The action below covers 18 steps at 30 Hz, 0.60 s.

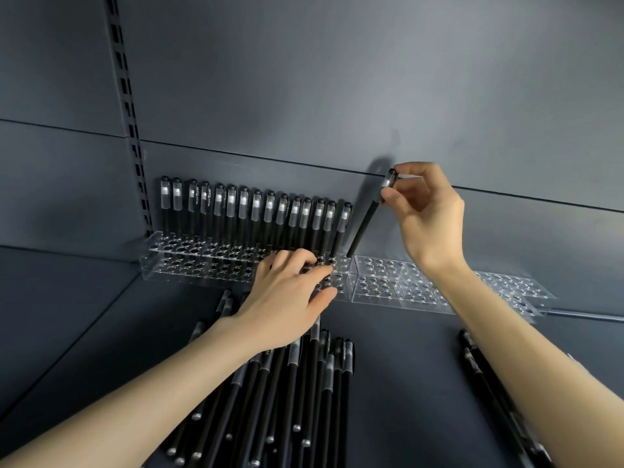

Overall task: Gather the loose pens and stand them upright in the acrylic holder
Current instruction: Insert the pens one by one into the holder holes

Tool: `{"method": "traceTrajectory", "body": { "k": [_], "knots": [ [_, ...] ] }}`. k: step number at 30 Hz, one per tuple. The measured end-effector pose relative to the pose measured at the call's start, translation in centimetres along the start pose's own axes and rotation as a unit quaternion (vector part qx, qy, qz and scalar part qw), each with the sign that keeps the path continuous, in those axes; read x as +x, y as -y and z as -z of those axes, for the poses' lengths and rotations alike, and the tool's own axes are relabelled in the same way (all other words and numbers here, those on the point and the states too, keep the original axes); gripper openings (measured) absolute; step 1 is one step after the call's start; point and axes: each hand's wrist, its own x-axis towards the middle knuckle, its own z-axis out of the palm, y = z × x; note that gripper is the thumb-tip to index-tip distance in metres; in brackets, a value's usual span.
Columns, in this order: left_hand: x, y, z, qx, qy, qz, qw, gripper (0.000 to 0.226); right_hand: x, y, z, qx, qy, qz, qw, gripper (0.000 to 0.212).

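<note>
Black pen, tilted, clear-capped

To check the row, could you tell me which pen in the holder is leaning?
The pen at the row's right end, pinched at its cap by the right hand; the other pens stand upright.

The pen pinched in my right hand is matt black, its cap frosted clear over a silvery band. The standing pens match it: black barrels, frosted caps, pale bands, some with small white lettering. The acrylic holder is colourless and see-through, dotted with even rows of round holes; the second holder shows the same grid. The loose pens are black with small silver end studs. The shelf and back panel are dark slate blue-grey; the upright strip carries a column of black slots.
</note>
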Motion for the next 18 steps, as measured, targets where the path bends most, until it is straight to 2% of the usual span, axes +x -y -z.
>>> {"method": "traceTrajectory", "body": {
  "k": [8,18],
  "knots": [
    [0.2,0.3,-0.2,0.026,0.007,-0.009,1.000,0.049,-0.4,-1.4,-1.6,-0.046,0.021,0.023,0.998,0.019],
    [0.2,0.4,-0.4,0.030,0.001,-0.008,1.000,0.049,-2.0,-2.8,-2.2,-0.101,0.068,0.024,0.992,0.020]
  ]
}}
